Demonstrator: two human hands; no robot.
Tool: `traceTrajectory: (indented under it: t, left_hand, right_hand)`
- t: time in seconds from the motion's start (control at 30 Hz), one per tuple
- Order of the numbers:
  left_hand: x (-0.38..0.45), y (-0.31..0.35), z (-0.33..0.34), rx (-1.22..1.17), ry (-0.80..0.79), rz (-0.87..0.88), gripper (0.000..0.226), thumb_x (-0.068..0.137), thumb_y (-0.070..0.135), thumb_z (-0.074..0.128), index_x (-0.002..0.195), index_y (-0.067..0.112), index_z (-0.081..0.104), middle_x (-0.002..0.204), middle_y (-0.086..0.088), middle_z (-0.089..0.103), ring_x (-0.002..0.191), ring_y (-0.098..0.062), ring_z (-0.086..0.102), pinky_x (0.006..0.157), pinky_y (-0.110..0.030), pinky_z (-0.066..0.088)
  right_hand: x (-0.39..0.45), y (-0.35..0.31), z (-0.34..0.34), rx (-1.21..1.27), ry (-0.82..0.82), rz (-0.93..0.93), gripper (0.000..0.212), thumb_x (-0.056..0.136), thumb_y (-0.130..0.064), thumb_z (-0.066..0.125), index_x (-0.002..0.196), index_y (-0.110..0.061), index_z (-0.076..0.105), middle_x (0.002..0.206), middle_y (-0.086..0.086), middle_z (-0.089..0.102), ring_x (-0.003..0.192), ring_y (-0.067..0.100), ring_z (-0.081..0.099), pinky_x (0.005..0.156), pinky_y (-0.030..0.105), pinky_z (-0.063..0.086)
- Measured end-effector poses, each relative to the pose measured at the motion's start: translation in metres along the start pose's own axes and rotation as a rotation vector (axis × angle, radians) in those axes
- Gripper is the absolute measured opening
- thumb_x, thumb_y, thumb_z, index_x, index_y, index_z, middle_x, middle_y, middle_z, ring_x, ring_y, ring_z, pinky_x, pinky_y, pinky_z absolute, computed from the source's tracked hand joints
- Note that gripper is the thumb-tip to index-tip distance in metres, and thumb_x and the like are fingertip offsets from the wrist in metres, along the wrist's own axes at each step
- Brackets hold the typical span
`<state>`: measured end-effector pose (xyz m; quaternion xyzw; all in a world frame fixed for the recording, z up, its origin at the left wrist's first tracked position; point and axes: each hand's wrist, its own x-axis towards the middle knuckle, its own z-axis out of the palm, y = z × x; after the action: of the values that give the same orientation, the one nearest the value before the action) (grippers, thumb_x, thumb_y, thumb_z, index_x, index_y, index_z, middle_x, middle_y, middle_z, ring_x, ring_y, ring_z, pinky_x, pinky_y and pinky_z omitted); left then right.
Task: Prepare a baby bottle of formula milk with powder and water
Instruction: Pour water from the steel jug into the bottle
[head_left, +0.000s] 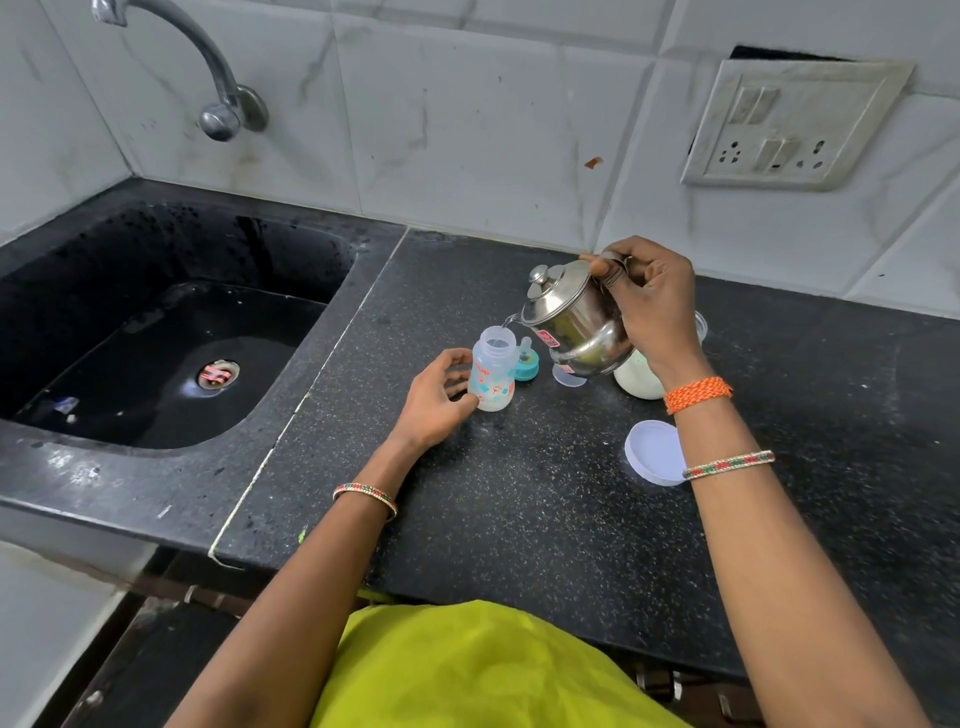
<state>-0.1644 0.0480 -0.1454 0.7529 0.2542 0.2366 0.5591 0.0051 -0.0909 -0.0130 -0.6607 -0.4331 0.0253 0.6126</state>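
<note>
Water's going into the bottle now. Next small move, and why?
Probably keep the kettle tilted a little longer: the right hand is pouring a thin stream into the open bottle, steadied by the left hand, and it looks only partly filled.

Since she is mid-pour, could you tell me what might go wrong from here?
The stream from the tilted steel kettle enters the narrow mouth of the clear printed baby bottle; a small drift could spill onto the black speckled counter. The left hand grips the bottle only low on one side, so it might tip. The right hand could overfill.
</note>
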Motion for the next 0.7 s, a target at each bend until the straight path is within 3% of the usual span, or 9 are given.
traceTrajectory:
  t: [0.2, 0.27, 0.33, 0.4, 0.53, 0.7]
  left_hand:
    - [-0.0010, 0.0001, 0.0002, -0.012, -0.007, 0.013, 0.048, 0.082, -0.003, 0.062, 0.126, 0.011, 0.049, 0.123, 0.002, 0.056, 0.111, -0.008, 0.056, 0.089, -0.008, 0.047]
    - [-0.0013, 0.0005, 0.0002, -0.001, -0.013, 0.005, 0.050, 0.081, -0.002, 0.063, 0.128, 0.010, 0.048, 0.125, 0.000, 0.056, 0.112, -0.010, 0.056, 0.098, -0.019, 0.047]
    - [-0.0014, 0.0006, -0.0002, 0.008, -0.019, 0.000, 0.056, 0.081, 0.000, 0.065, 0.132, 0.009, 0.045, 0.126, 0.000, 0.055, 0.116, -0.013, 0.056, 0.099, -0.021, 0.046]
    - [-0.0008, 0.0007, -0.0001, -0.004, -0.029, -0.017, 0.071, 0.079, 0.005, 0.071, 0.140, 0.012, 0.036, 0.126, 0.002, 0.050, 0.119, -0.015, 0.054, 0.096, -0.016, 0.044]
    - [-0.0009, 0.0027, 0.0025, -0.008, -0.043, -0.030, 0.107, 0.068, 0.022, 0.085, 0.147, 0.018, 0.014, 0.123, 0.002, 0.044, 0.115, -0.011, 0.048, 0.104, -0.026, 0.037]
    - [0.0076, -0.0025, 0.0079, 0.043, 0.008, 0.010, 0.088, 0.059, 0.034, 0.090, 0.124, 0.020, 0.032, 0.120, 0.001, 0.047, 0.115, -0.016, 0.051, 0.101, -0.030, 0.045]
  right_hand:
    - [-0.0019, -0.0002, 0.0006, 0.000, 0.008, 0.006, 0.016, 0.087, -0.013, 0.068, 0.078, -0.026, 0.062, 0.073, -0.024, 0.071, 0.083, 0.000, 0.069, 0.076, 0.020, 0.053]
    - [-0.0021, -0.0003, -0.0004, 0.004, 0.010, 0.005, 0.016, 0.087, -0.013, 0.068, 0.078, -0.026, 0.062, 0.074, -0.023, 0.071, 0.085, 0.001, 0.069, 0.077, 0.020, 0.053]
    - [-0.0023, 0.0000, -0.0014, 0.003, 0.011, 0.002, 0.015, 0.086, -0.014, 0.068, 0.079, -0.026, 0.063, 0.075, -0.021, 0.072, 0.088, 0.006, 0.070, 0.079, 0.023, 0.054]
    - [-0.0023, -0.0002, -0.0017, 0.002, 0.010, 0.001, 0.015, 0.086, -0.015, 0.069, 0.079, -0.027, 0.063, 0.076, -0.020, 0.072, 0.089, 0.007, 0.071, 0.080, 0.024, 0.055]
    - [-0.0024, -0.0026, 0.0003, -0.009, 0.003, 0.000, 0.017, 0.086, -0.015, 0.068, 0.077, -0.028, 0.063, 0.073, -0.022, 0.071, 0.085, 0.003, 0.070, 0.077, 0.020, 0.053]
    - [-0.0024, -0.0025, 0.0030, -0.016, -0.006, 0.006, 0.017, 0.086, -0.015, 0.069, 0.077, -0.028, 0.063, 0.074, -0.021, 0.072, 0.085, 0.004, 0.070, 0.077, 0.021, 0.054]
